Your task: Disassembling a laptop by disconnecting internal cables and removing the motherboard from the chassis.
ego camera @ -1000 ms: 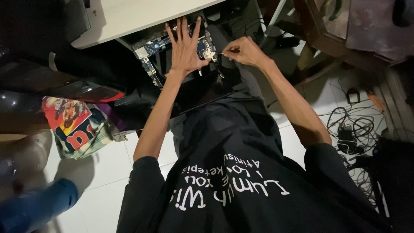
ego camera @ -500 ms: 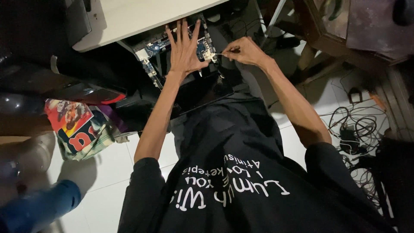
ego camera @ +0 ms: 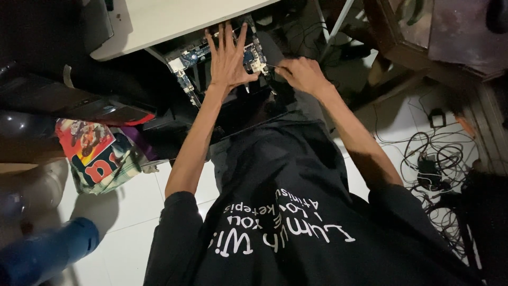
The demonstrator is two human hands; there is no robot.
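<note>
- Left hand [ego camera: 227, 58] spread flat, fingers fanned wide, palm pressed on a blue circuit board [ego camera: 193, 61]; grip fully open, nothing held.
- Right hand [ego camera: 301, 74] just beside it, grip pinched shut on a thin metal tool [ego camera: 270, 67], tip pointing at the board's right edge near the left thumb.
- Circuit board lying in an opened dark device case [ego camera: 241, 108], close in front of the body, partly hidden under the left palm.
- White tabletop [ego camera: 164, 21] edge overhanging just beyond the board, shading its far side.
- Black shirt [ego camera: 286, 212] with white lettering filling the lower view.
- Colourful printed bag [ego camera: 95, 156] on the white tiled floor [ego camera: 127, 206], off to the left.
- Tangle of dark cables [ego camera: 434, 169] on the floor to the right.
- Blue blurred shape [ego camera: 47, 254] at the lower left corner, too unclear to identify.
</note>
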